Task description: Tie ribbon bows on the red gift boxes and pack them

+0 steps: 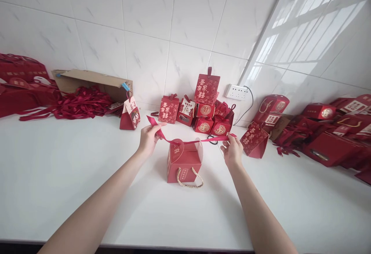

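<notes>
A red gift box [185,160] with gold print stands on the white table in front of me. Its rounded flaps stick up at the left and right, and a twisted cream rope handle [189,186] hangs down its near side. Across the top runs a red ribbon [213,139], stretched between both hands and passing by the raised flaps. My left hand [149,140] pinches the ribbon near its left end, with a short tail hanging past the fingers. My right hand [232,150] pinches the other end, to the right of the box.
Small red gift boxes [206,87] are stacked against the tiled wall. At the left, a cardboard box [92,77] holds a heap of red ribbons [82,103]. More red boxes [327,145] pile up at the right. A white power strip [237,91] with a black cable sits by the wall.
</notes>
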Motion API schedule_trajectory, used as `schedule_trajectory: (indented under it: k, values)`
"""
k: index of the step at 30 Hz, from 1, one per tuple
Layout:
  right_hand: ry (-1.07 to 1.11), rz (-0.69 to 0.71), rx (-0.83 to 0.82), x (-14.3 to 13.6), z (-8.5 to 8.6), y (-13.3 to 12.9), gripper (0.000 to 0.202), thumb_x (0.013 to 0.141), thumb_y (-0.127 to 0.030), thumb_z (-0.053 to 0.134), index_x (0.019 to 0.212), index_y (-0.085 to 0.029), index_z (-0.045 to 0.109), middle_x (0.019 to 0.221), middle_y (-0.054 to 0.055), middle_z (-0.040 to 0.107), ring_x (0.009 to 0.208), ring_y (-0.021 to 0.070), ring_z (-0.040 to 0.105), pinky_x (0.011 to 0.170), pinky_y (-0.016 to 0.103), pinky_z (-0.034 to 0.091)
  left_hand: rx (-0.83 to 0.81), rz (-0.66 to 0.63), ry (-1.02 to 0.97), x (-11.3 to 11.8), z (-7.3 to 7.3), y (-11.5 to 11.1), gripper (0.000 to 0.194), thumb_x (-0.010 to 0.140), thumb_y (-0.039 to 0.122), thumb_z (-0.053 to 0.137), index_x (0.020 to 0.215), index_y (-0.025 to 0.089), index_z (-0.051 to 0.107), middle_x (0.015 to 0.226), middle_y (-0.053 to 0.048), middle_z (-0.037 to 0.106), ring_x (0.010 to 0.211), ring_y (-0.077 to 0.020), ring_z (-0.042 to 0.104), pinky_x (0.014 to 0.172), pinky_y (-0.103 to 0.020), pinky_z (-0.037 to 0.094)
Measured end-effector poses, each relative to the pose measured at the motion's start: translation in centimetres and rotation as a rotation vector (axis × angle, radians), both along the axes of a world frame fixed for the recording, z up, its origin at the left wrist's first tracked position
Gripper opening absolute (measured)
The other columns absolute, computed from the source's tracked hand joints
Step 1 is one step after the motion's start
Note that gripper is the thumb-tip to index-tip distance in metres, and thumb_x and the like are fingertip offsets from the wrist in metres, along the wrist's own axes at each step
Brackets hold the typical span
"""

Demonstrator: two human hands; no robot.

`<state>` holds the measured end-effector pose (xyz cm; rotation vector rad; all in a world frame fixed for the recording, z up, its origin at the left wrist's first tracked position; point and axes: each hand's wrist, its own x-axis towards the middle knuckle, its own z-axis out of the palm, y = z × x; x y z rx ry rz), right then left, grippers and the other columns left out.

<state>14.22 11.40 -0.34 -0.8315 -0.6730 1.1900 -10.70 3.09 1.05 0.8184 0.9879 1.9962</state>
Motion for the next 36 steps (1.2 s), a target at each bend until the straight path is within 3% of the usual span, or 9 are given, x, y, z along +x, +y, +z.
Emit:
schedule_trajectory:
  k: [6, 11, 17, 24, 29, 33, 36]
  values:
    - [0.045, -0.101, 0.012, 0.8, 0.5, 0.4, 0.016, 0.063, -0.021, 0.060, 0.078, -0.019, 0.054, 0.059, -0.009, 0.048, 0.043, 0.0026, 0.043, 0.036, 0.014, 0.029, -0.056, -0.105, 0.048, 0.8, 0.1, -0.4, 0.020, 0.055, 0.019, 0.064, 0.073, 0.011, 0.067, 0.037, 0.007, 0.040, 0.037, -0.0057, 0.035, 0.041, -0.020, 0.032]
    - [0.071, -0.201, 0.052, 1.8, 0.9, 0.5, 0.017, 0.067, -0.021, 0.058, 0.080, -0.021, 0.048, 0.053, -0.012, 0.038, 0.040, 0.0025, 0.036, 0.036, 0.014, 0.027, -0.067, -0.134, 0.039, 0.9, -0.2, -0.4, 0.017, 0.058, 0.015, 0.062, 0.075, 0.013, 0.064, 0.036, 0.010, 0.034, 0.035, -0.0050, 0.034, 0.043, -0.020, 0.033]
    - [0.076, -0.201, 0.049, 2.1, 0.9, 0.6, 0.018, 0.068, -0.021, 0.058, 0.083, -0.022, 0.048, 0.049, -0.013, 0.035, 0.038, 0.0031, 0.033, 0.035, 0.015, 0.027, -0.035, -0.161, -0.054, 0.8, 0.4, -0.6, 0.013, 0.056, 0.011, 0.059, 0.068, 0.012, 0.062, 0.036, 0.010, 0.028, 0.036, -0.0033, 0.028, 0.041, -0.017, 0.030]
    - [0.058, 0.022, 0.063, 1.0, 0.8, 0.1, 0.022, 0.061, -0.022, 0.064, 0.078, -0.019, 0.051, 0.048, -0.012, 0.036, 0.037, 0.0029, 0.032, 0.032, 0.014, 0.023, 0.029, -0.094, -0.280, -1.1, 2.0, -0.8, 0.013, 0.054, 0.013, 0.056, 0.066, 0.018, 0.058, 0.037, 0.009, 0.030, 0.040, -0.0073, 0.041, 0.051, -0.021, 0.043]
    - [0.038, 0.212, 0.095, 0.4, 1.5, -0.8, 0.026, 0.056, -0.026, 0.069, 0.071, -0.019, 0.049, 0.048, -0.011, 0.035, 0.038, 0.0031, 0.030, 0.030, 0.014, 0.021, 0.087, 0.007, -0.455, -2.6, 2.5, -0.8, 0.012, 0.056, 0.011, 0.057, 0.064, 0.019, 0.059, 0.037, 0.006, 0.035, 0.069, -0.0182, 0.064, 0.061, -0.025, 0.048]
    - [0.066, 0.334, 0.141, 0.1, 2.6, -1.6, 0.027, 0.055, -0.029, 0.071, 0.071, -0.019, 0.052, 0.050, -0.010, 0.035, 0.038, 0.0031, 0.029, 0.029, 0.013, 0.021, 0.210, -0.031, -0.490, -3.0, 3.6, -1.0, 0.013, 0.057, 0.009, 0.058, 0.066, 0.018, 0.059, 0.038, 0.006, 0.035, 0.077, -0.0191, 0.065, 0.061, -0.024, 0.047]
    - [0.073, 0.461, 0.209, -0.2, 3.9, -1.4, 0.029, 0.056, -0.033, 0.074, 0.069, -0.019, 0.052, 0.051, -0.010, 0.035, 0.039, 0.0025, 0.029, 0.029, 0.011, 0.022, 0.273, -0.089, -0.457, -2.8, 5.5, -0.7, 0.011, 0.058, 0.009, 0.057, 0.066, 0.018, 0.058, 0.039, 0.006, 0.034, 0.069, -0.0170, 0.063, 0.059, -0.024, 0.046]
